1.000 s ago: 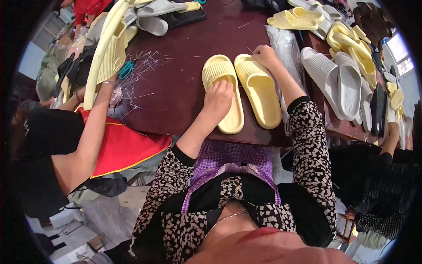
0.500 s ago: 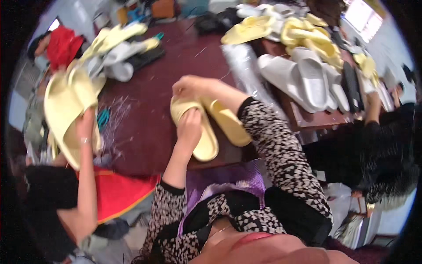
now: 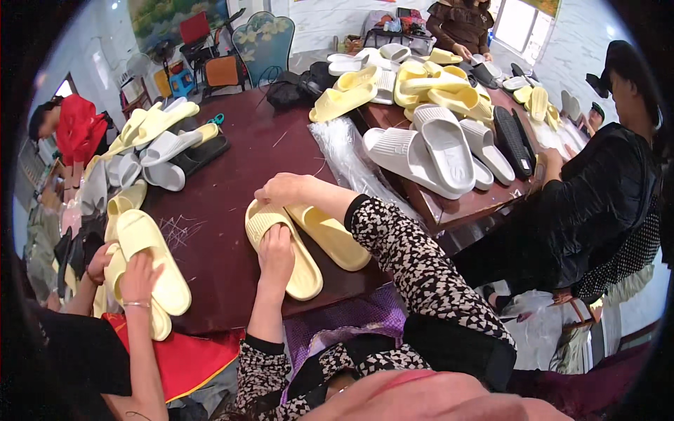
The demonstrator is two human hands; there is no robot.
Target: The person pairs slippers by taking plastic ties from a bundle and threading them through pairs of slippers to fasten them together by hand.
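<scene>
Two pale yellow slide sandals lie side by side on the dark red-brown table [image 3: 232, 182] in front of me. My left hand [image 3: 276, 254] presses flat on the strap of the left sandal [image 3: 295, 270]. My right hand [image 3: 284, 189] rests at the far end of the pair, fingers curled over the toe of the right sandal [image 3: 333, 238]. My sleeves are black and white patterned.
A person at my left holds a stack of yellow sandals [image 3: 144, 270]. Grey sandals [image 3: 442, 151] and yellow sandals [image 3: 421, 88] pile on the table to the right, beside clear plastic bags [image 3: 351, 161]. A person in black [image 3: 597, 196] sits at the right.
The view has swung up and right, showing more of the room. My hands stay on the yellow pair. The person at left lowered their sandals onto the table edge.
</scene>
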